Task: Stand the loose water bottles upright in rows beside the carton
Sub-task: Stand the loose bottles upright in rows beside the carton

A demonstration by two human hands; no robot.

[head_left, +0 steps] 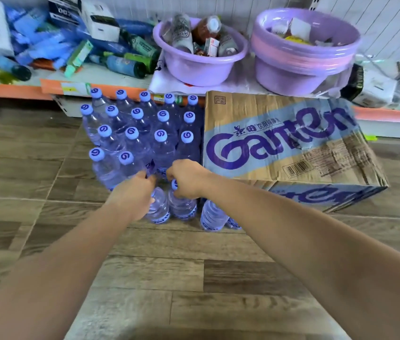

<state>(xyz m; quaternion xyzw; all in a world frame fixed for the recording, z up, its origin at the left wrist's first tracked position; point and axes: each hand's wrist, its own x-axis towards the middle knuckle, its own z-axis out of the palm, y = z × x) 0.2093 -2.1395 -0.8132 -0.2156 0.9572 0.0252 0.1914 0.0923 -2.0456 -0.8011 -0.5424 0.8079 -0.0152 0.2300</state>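
The left hand [132, 196] is gripping the left bottle [159, 209] and the right hand [186, 179] the right bottle [182, 204], both upright, rows [142, 128] just beyond, carton [280, 143] to their right.

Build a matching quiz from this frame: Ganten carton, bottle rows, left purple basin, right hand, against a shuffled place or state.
Things:
1. Ganten carton
2. bottle rows
3. left purple basin
4. right hand

Place or state:
A. grips the top of a bottle
B. on the shelf
C. upright, left of the carton
D. on the floor, right of the rows

Pairs: 1-D, 2-C, 3-B, 4-A
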